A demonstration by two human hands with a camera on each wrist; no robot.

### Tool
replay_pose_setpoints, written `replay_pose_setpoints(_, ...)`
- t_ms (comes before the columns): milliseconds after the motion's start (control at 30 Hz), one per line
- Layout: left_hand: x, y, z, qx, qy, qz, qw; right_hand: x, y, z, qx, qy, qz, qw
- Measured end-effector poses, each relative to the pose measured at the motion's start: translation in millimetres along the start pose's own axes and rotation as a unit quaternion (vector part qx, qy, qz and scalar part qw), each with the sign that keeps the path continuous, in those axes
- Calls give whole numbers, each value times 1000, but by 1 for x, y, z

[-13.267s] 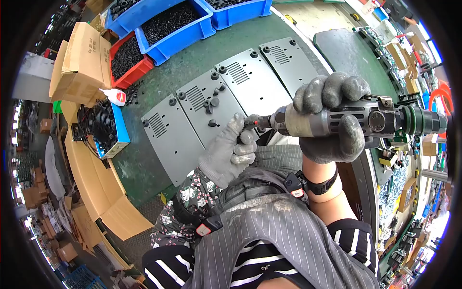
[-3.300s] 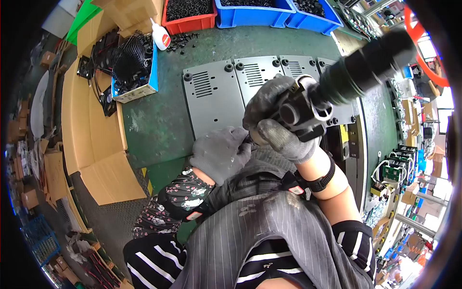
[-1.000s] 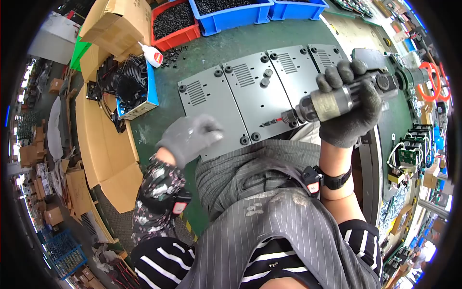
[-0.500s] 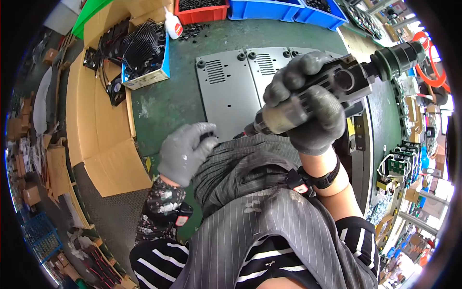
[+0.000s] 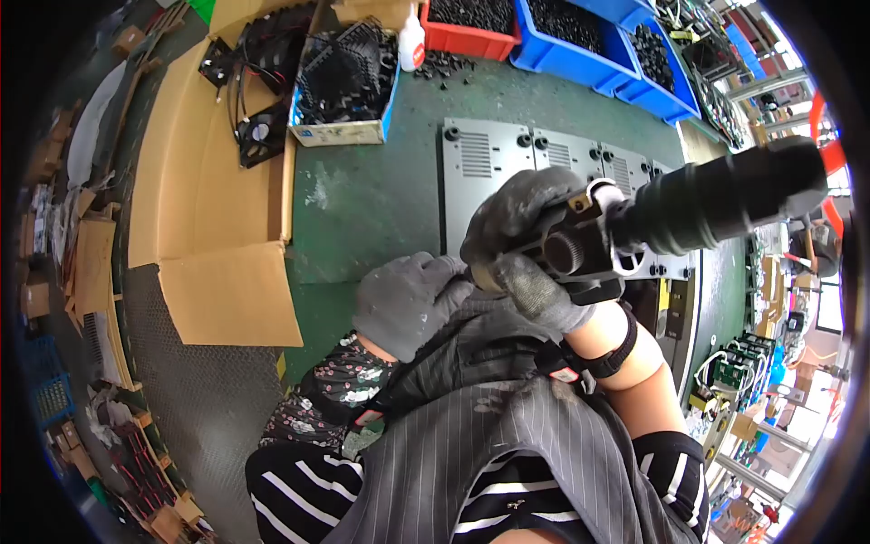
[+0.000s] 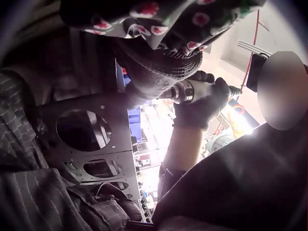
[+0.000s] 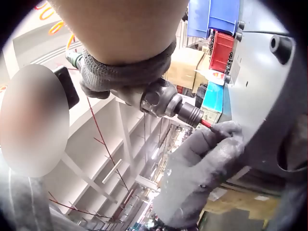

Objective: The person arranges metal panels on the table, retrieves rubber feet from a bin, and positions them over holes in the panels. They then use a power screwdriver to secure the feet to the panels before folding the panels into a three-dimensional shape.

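The gloved right hand point(image 5: 515, 216) grips a power driver point(image 5: 716, 204) at the near edge of a grey slotted plate point(image 5: 467, 192). In the right wrist view its red bit point(image 7: 207, 124) reaches the gloved left hand point(image 7: 192, 175), whose thumb and finger pinch at the bit's tip beside the plate point(image 7: 262, 72). What lies between those fingertips is hidden. A round black foot point(image 7: 280, 45) stands on the plate. From the left wrist, the plates' folded side point(image 6: 115, 139) shows large round openings, with the driver point(image 6: 185, 91) in the right hand point(image 6: 206, 103) beyond.
Along the far side stand a red bin point(image 5: 467, 41) and blue bins point(image 5: 575, 68) of small black parts. A white bottle point(image 5: 411, 45), a box of black parts point(image 5: 342, 135) and an open carton point(image 5: 213, 195) are on the left. More plates point(image 5: 566, 150) lie to the right.
The left hand has moved right to the driver's tip. The driver has swung so that its rear end points more toward the camera. The head view has shifted, with bins and plates now further right.
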State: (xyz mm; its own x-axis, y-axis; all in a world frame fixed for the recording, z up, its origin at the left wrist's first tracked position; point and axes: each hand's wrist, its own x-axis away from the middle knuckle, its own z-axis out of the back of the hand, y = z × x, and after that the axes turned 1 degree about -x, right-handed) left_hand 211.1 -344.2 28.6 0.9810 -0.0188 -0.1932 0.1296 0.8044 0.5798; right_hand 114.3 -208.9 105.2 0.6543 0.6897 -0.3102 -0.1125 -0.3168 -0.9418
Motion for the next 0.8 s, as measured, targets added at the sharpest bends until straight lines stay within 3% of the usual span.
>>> replay_pose_setpoints(100, 0, 0, 0, -4, -12, 11, 1000, -2, 9, -2, -61, 16, 3, 998)
replay_pose_setpoints(167, 0, -1, -2, -16, -14, 9, 1000, -3, 18, 0, -84, 14, 54, 995)
replay_pose_setpoints(233, 0, 0, -2, -11, -25, 23, 999, 3, 24, -2, -106, 34, 38, 993)
replay_pose_setpoints(300, 2, -2, -6, -38, -30, 19, 999, 4, 32, -6, 4, 48, 98, 994)
replay_pose_setpoints(367, 2, -7, -15, -74, -51, 17, 996, 3, 21, -6, 34, 26, 57, 997)
replay_pose_setpoints(433, 6, -7, -14, -130, -16, -34, 991, -4, 7, -3, -6, 9, 14, 1000)
replay_pose_setpoints(467, 5, -8, -14, -95, -18, -29, 995, -2, 4, -1, 26, 15, 62, 998)
replay_pose_setpoints(500, 1, -10, -11, -62, -21, -26, 998, 1, 13, 17, 109, -42, 129, 985)
replay_pose_setpoints(533, -4, -5, -2, -21, -40, -13, 999, 6, 10, 32, 128, -56, 112, 984)
replay_pose_setpoints(567, -13, -4, 5, -30, -37, -26, 999, 17, 6, 37, 36, -26, 107, 993)
replay_pose_setpoints(600, -22, -4, 13, 75, -139, 25, 987, 23, -6, 37, -57, 4, 108, 993)
replay_pose_setpoints(633, -32, -7, 20, 176, -240, 77, 952, 25, -37, 27, -259, 74, 120, 955)
replay_pose_setpoints(667, -50, -13, 26, 169, -301, 58, 937, 28, -48, 35, -262, 102, 122, 952)
replay_pose_setpoints(700, -70, -15, 31, 193, -292, 37, 936, 32, -52, 44, -267, 126, 126, 947)
replay_pose_setpoints(733, -93, -12, 39, 272, -280, 78, 917, 37, -55, 49, -270, 164, 118, 941)
replay_pose_setpoints(800, -154, -9, 49, 216, -216, 33, 952, 47, -59, 56, -264, 239, 108, 928)
